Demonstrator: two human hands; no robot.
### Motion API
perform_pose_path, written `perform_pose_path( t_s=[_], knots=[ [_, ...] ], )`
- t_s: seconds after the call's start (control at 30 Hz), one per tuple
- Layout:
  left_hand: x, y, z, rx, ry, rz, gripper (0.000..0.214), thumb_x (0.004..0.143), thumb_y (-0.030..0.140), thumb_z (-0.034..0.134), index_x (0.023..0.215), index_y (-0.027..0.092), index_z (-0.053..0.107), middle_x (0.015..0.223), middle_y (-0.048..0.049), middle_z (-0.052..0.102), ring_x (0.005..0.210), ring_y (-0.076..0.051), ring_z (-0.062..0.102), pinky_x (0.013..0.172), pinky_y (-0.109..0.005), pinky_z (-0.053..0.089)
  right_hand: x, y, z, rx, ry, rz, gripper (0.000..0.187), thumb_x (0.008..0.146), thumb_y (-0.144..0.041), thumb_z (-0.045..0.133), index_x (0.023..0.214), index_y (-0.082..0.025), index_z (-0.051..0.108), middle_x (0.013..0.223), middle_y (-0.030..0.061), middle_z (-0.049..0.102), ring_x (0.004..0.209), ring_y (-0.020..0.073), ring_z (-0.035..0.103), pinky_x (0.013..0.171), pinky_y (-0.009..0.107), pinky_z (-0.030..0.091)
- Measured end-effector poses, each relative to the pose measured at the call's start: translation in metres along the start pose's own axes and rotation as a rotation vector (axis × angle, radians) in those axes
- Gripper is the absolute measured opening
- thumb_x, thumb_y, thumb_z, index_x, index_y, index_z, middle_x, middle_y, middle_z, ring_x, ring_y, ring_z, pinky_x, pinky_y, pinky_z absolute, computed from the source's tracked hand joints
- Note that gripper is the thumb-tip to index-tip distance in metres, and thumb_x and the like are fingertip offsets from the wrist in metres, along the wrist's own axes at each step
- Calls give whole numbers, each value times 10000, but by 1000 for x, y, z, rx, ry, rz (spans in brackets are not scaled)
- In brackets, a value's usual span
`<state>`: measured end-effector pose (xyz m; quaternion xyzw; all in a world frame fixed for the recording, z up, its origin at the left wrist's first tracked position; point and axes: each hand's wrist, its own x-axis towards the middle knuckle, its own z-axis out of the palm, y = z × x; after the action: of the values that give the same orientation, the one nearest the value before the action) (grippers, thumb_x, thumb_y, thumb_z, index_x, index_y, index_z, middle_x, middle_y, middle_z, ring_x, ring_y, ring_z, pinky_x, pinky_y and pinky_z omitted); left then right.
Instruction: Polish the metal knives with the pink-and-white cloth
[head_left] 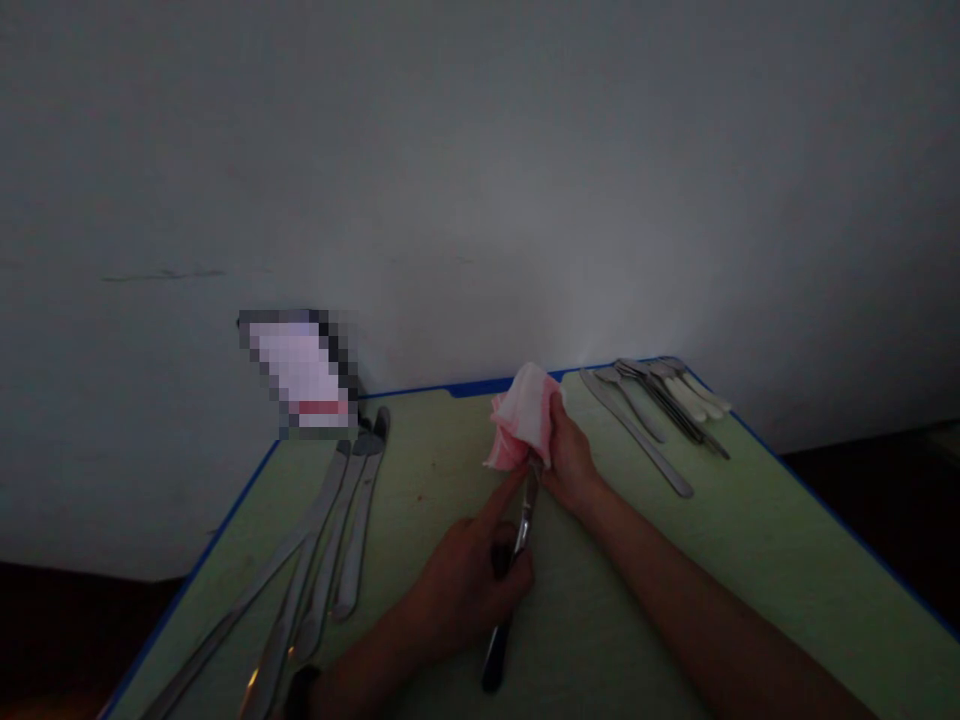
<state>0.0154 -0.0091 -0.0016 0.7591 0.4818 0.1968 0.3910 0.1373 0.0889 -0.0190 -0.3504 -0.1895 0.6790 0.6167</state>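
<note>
My left hand (pixel 469 580) is closed round the middle of a dark-handled piece of cutlery (pixel 501 640), with the forefinger stretched along it toward the far end. My right hand (pixel 571 455) is closed on a pink and white cloth (pixel 521 418), which is wrapped over the far metal end of that piece. The dark handle sticks out toward me below my left hand. Both hands are over the middle of a pale green table (pixel 750 560) with a blue edge.
Several long metal knives and other cutlery (pixel 330 540) lie in a row at the table's left. Another group of cutlery (pixel 660 410), some with white handles, lies at the far right corner. A blurred-out object (pixel 304 375) stands at the back left. A pale wall rises behind.
</note>
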Motion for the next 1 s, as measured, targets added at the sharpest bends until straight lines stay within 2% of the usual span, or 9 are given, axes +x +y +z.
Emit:
perform_pose_path(
  t_s=[0.2,0.43,0.57,0.8,0.93,1.0],
  knots=[
    [0,-4,0,28,1,17,687,798,162,428,1419,181,136,600,72,550,481,-87,468,492,-194,337,-3,-7,4,103,53,104,321,840,-436,461,742,-181,631,556,-24,631,436,107,526,409,203,395],
    [0,-3,-1,19,-20,17,628,808,164,430,1398,184,216,618,64,557,501,-86,478,506,-188,353,4,-6,1,192,82,81,336,849,-439,448,874,-166,643,715,9,687,587,134,606,562,235,497],
    [0,-3,-1,18,-18,5,614,807,166,433,1388,171,236,610,60,558,502,-88,480,502,-185,352,5,-6,1,184,22,106,385,860,-459,409,889,-157,646,701,21,685,593,146,611,563,246,500],
    [-1,-4,2,78,7,32,621,812,164,431,1393,197,216,573,83,511,481,-82,462,504,-187,340,-3,-12,6,196,15,141,337,867,-424,412,829,-164,624,609,-4,651,470,116,548,446,213,444],
    [-1,-5,2,94,12,46,653,800,143,438,1400,200,186,579,86,502,491,-86,473,509,-195,337,-5,-14,7,160,77,177,303,845,-434,451,790,-176,599,530,-37,592,367,88,444,365,198,356],
    [-1,-5,1,88,2,42,646,805,143,438,1398,202,189,588,85,506,497,-88,477,506,-196,335,-4,-13,7,129,103,155,294,832,-444,467,796,-182,594,549,-38,588,393,89,451,371,197,338]
  ],
)
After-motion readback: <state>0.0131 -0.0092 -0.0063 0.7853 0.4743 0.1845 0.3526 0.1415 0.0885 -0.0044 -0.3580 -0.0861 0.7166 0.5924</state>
